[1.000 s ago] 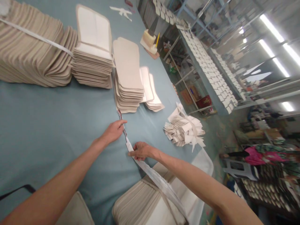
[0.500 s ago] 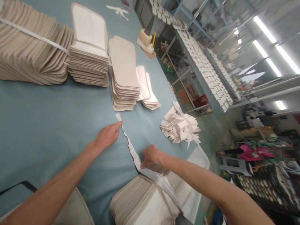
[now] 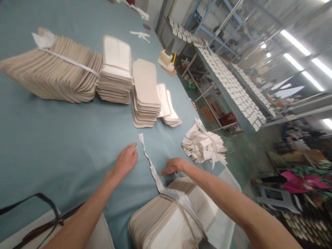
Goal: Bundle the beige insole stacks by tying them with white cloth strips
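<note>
A long white cloth strip [image 3: 153, 172] lies on the blue-green table and runs over a bundle of beige panels [image 3: 153, 214] at the front. My left hand [image 3: 126, 159] hovers just left of the strip's far end, index finger stretched out, nothing in it. Close to the strip's right side is my right hand [image 3: 172, 166], one finger pointing toward its edge. Whether that finger touches the strip I cannot tell; the other fingers are partly hidden.
Tied beige panels [image 3: 67, 69], a white-topped stack [image 3: 116, 69] and a beige stack [image 3: 146, 86] stand across the table. A heap of tied white pieces [image 3: 204, 143] is near the right edge. A bag with a dark strap [image 3: 49, 200] lies front left. A person [image 3: 298, 181] is at far right.
My left hand has come off the strip's far end. My right hand has lifted slightly from the strip near the bundle. The view has shifted, showing more of the table's left side.
</note>
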Motion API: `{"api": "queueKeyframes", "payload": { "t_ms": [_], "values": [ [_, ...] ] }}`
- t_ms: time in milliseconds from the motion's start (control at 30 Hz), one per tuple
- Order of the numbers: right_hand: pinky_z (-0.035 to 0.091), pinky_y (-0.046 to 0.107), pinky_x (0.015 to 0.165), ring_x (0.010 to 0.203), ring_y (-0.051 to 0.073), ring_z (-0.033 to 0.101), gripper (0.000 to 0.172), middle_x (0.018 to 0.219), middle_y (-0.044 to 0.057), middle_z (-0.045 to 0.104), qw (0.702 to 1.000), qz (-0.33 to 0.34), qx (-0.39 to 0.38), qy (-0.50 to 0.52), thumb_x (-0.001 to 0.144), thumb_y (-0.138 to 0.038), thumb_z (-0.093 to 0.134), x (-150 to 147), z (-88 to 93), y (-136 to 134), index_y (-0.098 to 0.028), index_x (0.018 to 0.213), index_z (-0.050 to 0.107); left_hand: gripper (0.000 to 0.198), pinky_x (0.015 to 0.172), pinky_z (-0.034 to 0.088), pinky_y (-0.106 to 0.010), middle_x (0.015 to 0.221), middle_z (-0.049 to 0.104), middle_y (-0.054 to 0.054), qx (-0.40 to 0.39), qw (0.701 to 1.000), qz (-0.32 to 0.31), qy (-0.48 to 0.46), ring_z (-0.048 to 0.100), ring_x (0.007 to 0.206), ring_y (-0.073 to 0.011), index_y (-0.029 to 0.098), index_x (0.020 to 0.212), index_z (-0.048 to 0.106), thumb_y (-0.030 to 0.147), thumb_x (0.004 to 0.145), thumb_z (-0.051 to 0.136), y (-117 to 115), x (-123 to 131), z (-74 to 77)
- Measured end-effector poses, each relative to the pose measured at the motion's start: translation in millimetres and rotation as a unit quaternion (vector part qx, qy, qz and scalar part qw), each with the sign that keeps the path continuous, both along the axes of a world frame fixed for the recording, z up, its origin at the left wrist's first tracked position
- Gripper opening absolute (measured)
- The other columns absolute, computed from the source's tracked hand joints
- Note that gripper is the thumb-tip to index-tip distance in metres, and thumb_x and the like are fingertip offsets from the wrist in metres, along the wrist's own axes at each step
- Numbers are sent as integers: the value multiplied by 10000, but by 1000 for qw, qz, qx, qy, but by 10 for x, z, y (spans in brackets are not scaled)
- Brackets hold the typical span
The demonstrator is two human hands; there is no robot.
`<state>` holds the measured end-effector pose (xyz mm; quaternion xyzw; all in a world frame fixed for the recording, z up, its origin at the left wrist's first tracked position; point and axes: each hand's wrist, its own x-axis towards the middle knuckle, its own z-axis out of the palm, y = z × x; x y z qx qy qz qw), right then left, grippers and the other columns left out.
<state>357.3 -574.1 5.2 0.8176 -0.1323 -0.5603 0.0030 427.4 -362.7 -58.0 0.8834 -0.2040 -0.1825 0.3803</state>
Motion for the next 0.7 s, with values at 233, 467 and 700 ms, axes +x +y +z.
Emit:
{"api": "queueKeyframes", "payload": {
  "t_ms": [233, 467, 700],
  "values": [
    [495, 419, 1017, 1268, 334, 624, 521, 1347, 211, 662, 973, 59, -14, -224, 1053, -515, 436, 541, 330, 556, -131, 1330, 652, 433, 1190, 412, -336, 1426, 612, -126, -71, 997, 21, 2, 548, 1348, -202, 107, 1407, 541, 188, 992, 451, 205, -1072, 601],
    [497, 388, 1002, 1246, 313, 636, 478, 1312, 157, 694, 943, 63, 91, -315, 1030, -533, 498, 617, 770, 1682, -178, 1297, 673, 195, 914, 544, -271, 1031, 762, 11, -160, 969, -14, 187, 705, 991, -194, 267, 1010, 731, 246, 924, 557, 1299, -2343, 1125],
    [513, 377, 1019, 1254, 289, 641, 450, 1330, 161, 683, 922, 43, 166, -347, 1028, -506, 521, 266, 1060, 2507, -164, 1278, 674, 602, 944, 561, -484, 1251, 670, -160, 133, 953, 181, -205, 655, 1124, -344, 160, 1271, 584, 664, 954, 494, 2787, -2764, 331]
  ]
}}
